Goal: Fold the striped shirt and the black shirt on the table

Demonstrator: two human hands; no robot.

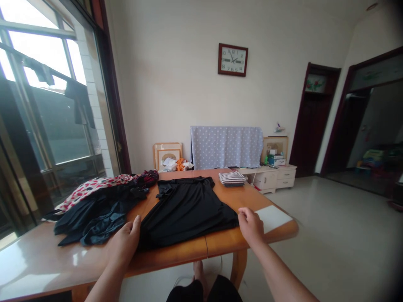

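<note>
The right hand [251,224] pinches a corner of the black garment [189,214]; the left hand [127,237] meets the opposite edge, grip unclear. Gentle, even outward tension should smooth the fabric between them.

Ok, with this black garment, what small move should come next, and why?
Perhaps fold the right edge of the black garment inward: it lies spread fairly flat, your right hand pinches its near right corner, and the striped cloth beyond is neatly folded.
</note>
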